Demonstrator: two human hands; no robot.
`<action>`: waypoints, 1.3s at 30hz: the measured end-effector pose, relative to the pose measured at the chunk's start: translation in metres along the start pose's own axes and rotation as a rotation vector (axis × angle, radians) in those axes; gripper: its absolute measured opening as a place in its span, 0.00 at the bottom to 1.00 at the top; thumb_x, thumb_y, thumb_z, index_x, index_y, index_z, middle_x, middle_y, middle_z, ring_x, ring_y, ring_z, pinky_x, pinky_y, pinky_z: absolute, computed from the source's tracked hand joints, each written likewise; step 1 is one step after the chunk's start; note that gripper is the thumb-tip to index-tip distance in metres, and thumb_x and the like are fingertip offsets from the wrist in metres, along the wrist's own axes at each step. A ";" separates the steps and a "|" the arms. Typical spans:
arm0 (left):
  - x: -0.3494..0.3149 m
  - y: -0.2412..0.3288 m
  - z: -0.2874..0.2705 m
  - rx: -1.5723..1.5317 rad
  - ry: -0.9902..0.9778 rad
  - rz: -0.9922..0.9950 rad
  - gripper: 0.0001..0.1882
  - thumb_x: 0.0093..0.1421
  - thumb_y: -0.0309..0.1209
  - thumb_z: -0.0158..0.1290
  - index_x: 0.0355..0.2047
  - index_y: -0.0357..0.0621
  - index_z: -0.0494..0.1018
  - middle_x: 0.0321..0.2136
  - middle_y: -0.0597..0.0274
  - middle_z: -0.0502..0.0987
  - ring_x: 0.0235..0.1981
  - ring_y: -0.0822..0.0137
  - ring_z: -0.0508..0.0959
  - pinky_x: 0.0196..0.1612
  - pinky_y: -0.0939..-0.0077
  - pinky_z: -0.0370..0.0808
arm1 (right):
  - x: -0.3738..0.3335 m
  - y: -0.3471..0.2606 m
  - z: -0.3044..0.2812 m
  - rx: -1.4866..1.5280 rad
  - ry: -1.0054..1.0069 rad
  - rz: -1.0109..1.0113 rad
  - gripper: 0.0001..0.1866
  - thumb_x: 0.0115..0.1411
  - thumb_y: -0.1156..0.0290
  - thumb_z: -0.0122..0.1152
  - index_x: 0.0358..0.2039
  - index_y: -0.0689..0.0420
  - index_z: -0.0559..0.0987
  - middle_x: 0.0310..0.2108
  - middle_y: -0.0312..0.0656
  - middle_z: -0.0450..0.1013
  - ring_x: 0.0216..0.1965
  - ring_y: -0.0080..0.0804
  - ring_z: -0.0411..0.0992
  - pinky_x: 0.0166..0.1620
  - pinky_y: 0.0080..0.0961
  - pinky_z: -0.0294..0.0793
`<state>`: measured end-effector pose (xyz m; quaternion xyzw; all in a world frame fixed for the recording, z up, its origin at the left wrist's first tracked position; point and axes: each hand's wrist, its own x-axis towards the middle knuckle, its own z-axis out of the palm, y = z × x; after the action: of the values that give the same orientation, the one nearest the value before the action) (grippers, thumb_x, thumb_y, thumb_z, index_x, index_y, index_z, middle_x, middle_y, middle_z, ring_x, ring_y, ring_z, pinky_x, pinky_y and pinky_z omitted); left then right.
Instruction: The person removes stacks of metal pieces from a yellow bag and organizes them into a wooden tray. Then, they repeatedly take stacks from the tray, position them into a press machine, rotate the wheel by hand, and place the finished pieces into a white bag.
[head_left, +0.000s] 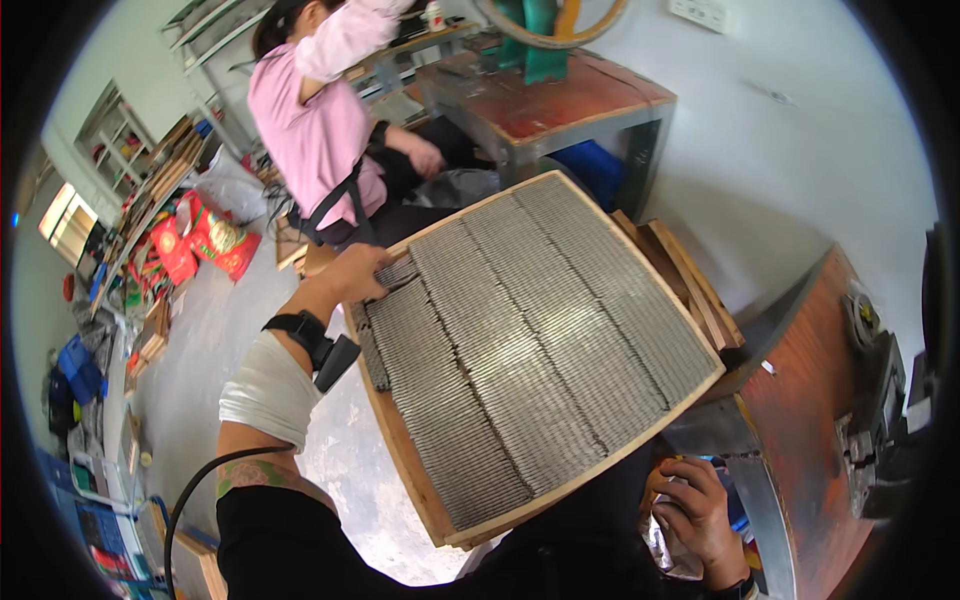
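A wooden-framed tray [410, 470] rests across my lap, packed with several rows of small grey metal pieces [530, 340]. My left hand [352, 273] lies on the tray's far left corner, fingers pressed onto a bunch of the metal pieces there. On that wrist sits a black strapped device [310, 340], with a white wrap around the forearm. My right hand [695, 510] is low beside the tray's near right corner, fingers curled around something small that I cannot make out.
A person in a pink top [320, 120] sits ahead at a red-topped metal workbench [560, 100] with a green machine. More wooden trays [690, 280] are stacked to the right. Another red bench [810, 420] with a machine stands at my right. Red packages [205, 240] lie on the floor.
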<state>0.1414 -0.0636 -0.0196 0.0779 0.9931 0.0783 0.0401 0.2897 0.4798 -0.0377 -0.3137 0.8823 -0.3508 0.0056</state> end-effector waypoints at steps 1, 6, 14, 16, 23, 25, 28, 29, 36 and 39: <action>0.001 0.000 0.001 -0.015 0.012 -0.061 0.25 0.34 0.31 0.60 0.38 0.39 0.76 0.30 0.49 0.78 0.33 0.53 0.78 0.38 0.67 0.74 | -0.003 0.000 -0.001 -0.025 -0.015 0.030 0.17 0.39 0.73 0.71 0.33 0.55 0.79 0.38 0.43 0.72 0.46 0.47 0.68 0.48 0.41 0.69; 0.000 -0.001 0.010 -0.135 0.114 -0.118 0.26 0.33 0.31 0.61 0.37 0.32 0.75 0.31 0.44 0.77 0.34 0.51 0.78 0.40 0.67 0.74 | -0.016 0.000 -0.006 0.000 0.040 0.065 0.15 0.40 0.73 0.71 0.32 0.55 0.80 0.38 0.42 0.73 0.45 0.46 0.69 0.49 0.39 0.69; -0.001 0.007 -0.031 -0.077 0.119 -0.241 0.23 0.30 0.34 0.58 0.29 0.33 0.76 0.24 0.46 0.77 0.27 0.54 0.78 0.32 0.63 0.73 | -0.048 0.013 -0.018 -0.099 0.071 0.010 0.16 0.45 0.69 0.68 0.36 0.53 0.79 0.42 0.42 0.71 0.46 0.42 0.69 0.49 0.36 0.70; 0.007 0.040 -0.047 -0.283 0.064 -0.308 0.21 0.32 0.28 0.58 0.30 0.29 0.75 0.22 0.50 0.76 0.23 0.62 0.77 0.29 0.71 0.73 | -0.061 0.015 -0.023 -0.090 0.097 0.044 0.15 0.47 0.67 0.66 0.37 0.54 0.78 0.44 0.42 0.71 0.47 0.43 0.68 0.51 0.37 0.69; 0.091 0.314 -0.059 -0.814 -0.231 0.403 0.17 0.40 0.23 0.57 0.34 0.30 0.76 0.24 0.60 0.77 0.24 0.72 0.75 0.26 0.79 0.70 | -0.120 0.015 -0.043 -0.065 0.280 0.093 0.15 0.49 0.67 0.65 0.38 0.55 0.78 0.44 0.42 0.70 0.49 0.43 0.66 0.51 0.37 0.69; 0.105 0.425 -0.047 -0.899 -0.209 0.572 0.18 0.41 0.26 0.57 0.35 0.29 0.76 0.23 0.60 0.77 0.22 0.73 0.74 0.26 0.77 0.71 | -0.142 0.015 -0.052 -0.065 0.323 0.134 0.15 0.49 0.68 0.66 0.39 0.54 0.78 0.45 0.42 0.70 0.49 0.43 0.66 0.51 0.37 0.68; 0.113 0.573 -0.036 -0.701 -0.168 0.577 0.16 0.39 0.28 0.58 0.28 0.27 0.75 0.17 0.55 0.75 0.20 0.66 0.74 0.24 0.70 0.71 | -0.177 0.013 -0.065 -0.118 0.393 0.223 0.17 0.48 0.69 0.66 0.40 0.54 0.77 0.45 0.44 0.70 0.47 0.45 0.67 0.49 0.36 0.69; 0.112 0.608 -0.031 -0.742 -0.164 0.681 0.16 0.39 0.30 0.59 0.25 0.27 0.75 0.17 0.53 0.74 0.20 0.64 0.75 0.25 0.69 0.71 | -0.189 0.012 -0.069 -0.115 0.407 0.230 0.17 0.48 0.69 0.66 0.40 0.54 0.77 0.45 0.44 0.70 0.47 0.45 0.67 0.49 0.36 0.69; 0.113 0.714 0.003 -0.633 -0.063 0.717 0.18 0.35 0.35 0.62 0.23 0.32 0.76 0.22 0.43 0.77 0.28 0.51 0.79 0.34 0.66 0.74 | -0.240 0.010 -0.085 -0.069 0.566 0.377 0.20 0.46 0.69 0.68 0.42 0.53 0.78 0.44 0.47 0.69 0.46 0.47 0.67 0.48 0.37 0.71; 0.098 0.722 0.013 -0.828 0.108 0.812 0.19 0.37 0.37 0.63 0.25 0.32 0.76 0.23 0.42 0.77 0.31 0.51 0.79 0.36 0.66 0.74 | -0.246 0.009 -0.088 -0.036 0.601 0.381 0.20 0.46 0.70 0.68 0.42 0.53 0.78 0.44 0.48 0.69 0.47 0.47 0.67 0.48 0.36 0.70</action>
<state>0.1531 0.6589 0.0773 0.4262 0.7709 0.4731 -0.0165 0.4619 0.6761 -0.0282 -0.0261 0.8932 -0.4045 -0.1944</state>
